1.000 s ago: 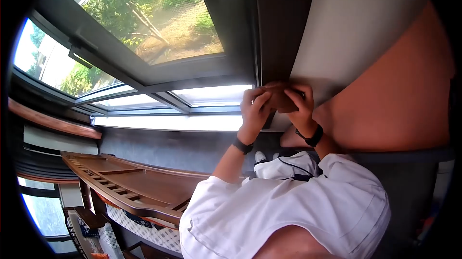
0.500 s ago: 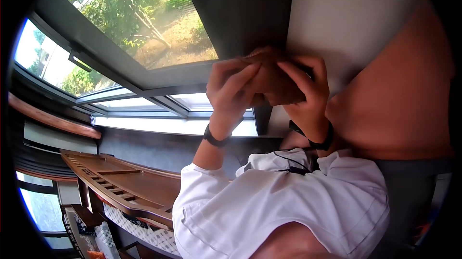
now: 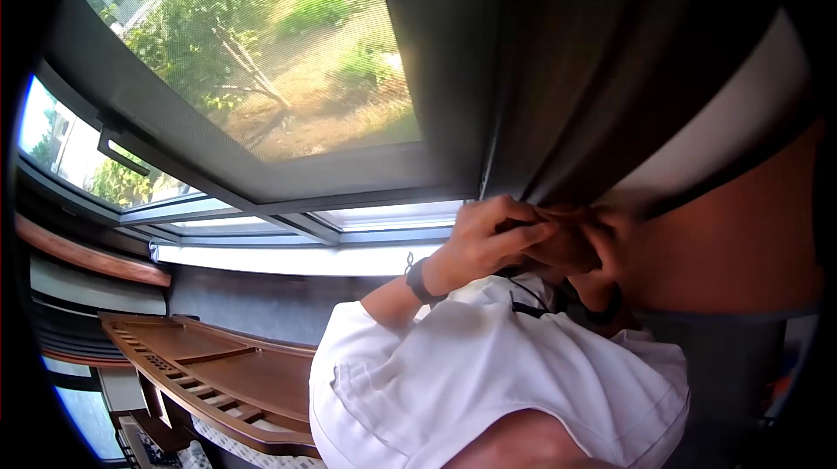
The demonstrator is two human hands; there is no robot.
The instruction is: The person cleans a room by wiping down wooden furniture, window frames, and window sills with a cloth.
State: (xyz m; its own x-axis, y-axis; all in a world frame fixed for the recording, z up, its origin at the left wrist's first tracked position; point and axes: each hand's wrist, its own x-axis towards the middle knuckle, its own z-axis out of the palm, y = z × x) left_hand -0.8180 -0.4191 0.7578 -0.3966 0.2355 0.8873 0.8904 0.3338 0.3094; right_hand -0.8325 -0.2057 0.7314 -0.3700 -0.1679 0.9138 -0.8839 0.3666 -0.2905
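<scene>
My left hand [image 3: 490, 238] is closed, its thumb and fingers pinched on a piece of brown material [image 3: 562, 249] that looks like cloth. Close beside it, my right hand [image 3: 603, 247] has bent fingers on the same brown piece and is partly in shadow. Both hands are in front of my white shirt [image 3: 497, 364], below the window frame's corner. A dark band [image 3: 418, 279] circles my left wrist. What lies between the fingertips is dim and partly covered by them.
A screened window [image 3: 261, 77] with a handle [image 3: 126, 155] fills the upper left. Dark strips [image 3: 575, 77] run above my hands. At right is a broad reddish-brown surface [image 3: 732, 234]. A carved wooden bench [image 3: 218, 364] stands lower left.
Both hands have moved down and slightly right, closer to my body, with the brown material still between them. The view has shifted, and dark strips now cover much of the upper right.
</scene>
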